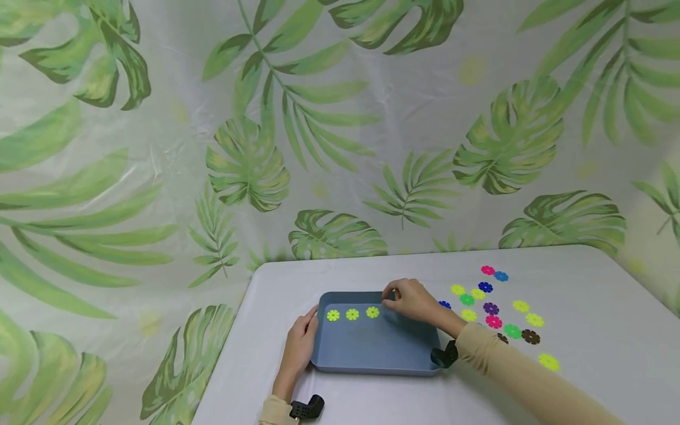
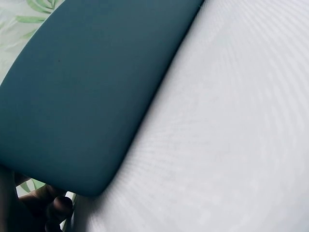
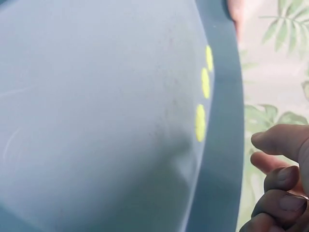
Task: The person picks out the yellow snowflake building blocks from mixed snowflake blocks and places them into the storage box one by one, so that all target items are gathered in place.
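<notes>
A blue-grey rectangular tray (image 1: 372, 348) rests on the table, its outer wall (image 2: 96, 96) filling much of the left wrist view. My left hand (image 1: 301, 339) holds the tray at its left side, with curled fingers (image 2: 58, 208) by the corner. Three yellow-green flower-shaped discs, the left one (image 1: 333, 316), the middle one (image 1: 352, 314) and the right one (image 1: 372, 312), lie in a row near the tray's far wall. Over the far right part hovers my right hand (image 1: 411, 300). Its thumb and forefinger (image 3: 277, 140) stand apart, with nothing visible between them.
Right of the tray, several loose flower discs lie scattered, among them a purple one (image 1: 491, 309), a brown one (image 1: 530, 337), a pink one (image 1: 493, 321) and a yellow one (image 1: 549, 362). A leaf-patterned curtain (image 1: 340, 147) hangs behind the white table (image 1: 600, 307).
</notes>
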`<state>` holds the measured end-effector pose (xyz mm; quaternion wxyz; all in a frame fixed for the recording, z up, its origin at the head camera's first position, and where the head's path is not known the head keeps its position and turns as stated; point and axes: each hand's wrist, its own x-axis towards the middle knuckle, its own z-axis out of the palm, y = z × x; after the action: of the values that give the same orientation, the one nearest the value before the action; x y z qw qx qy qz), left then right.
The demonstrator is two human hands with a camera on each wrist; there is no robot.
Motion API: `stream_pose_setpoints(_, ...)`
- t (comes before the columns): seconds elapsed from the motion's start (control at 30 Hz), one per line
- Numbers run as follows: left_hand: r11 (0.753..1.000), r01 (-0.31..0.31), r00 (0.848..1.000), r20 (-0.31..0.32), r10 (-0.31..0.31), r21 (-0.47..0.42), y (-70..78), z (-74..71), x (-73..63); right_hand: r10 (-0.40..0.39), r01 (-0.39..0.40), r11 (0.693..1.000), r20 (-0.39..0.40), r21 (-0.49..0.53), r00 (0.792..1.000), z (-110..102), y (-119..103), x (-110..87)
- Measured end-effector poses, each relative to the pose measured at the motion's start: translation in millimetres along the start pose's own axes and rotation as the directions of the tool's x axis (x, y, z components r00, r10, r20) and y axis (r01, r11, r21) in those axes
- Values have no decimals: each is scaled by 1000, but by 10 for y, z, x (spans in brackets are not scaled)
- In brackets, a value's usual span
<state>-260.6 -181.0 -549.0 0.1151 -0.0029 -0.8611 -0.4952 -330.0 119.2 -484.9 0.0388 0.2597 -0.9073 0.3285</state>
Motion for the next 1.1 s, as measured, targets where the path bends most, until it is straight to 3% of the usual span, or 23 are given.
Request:
stream_pose_setpoints(0.33,1000,-5,1000,-1,5,-8,2,-3,0,99,-98,995,-73,10,992,-295,117,-145)
stream_pose_setpoints(1.1,1000,10,1000,12,-10,-12,11,2,-15,210,-213,977,-181,2,961,-816,734,-658)
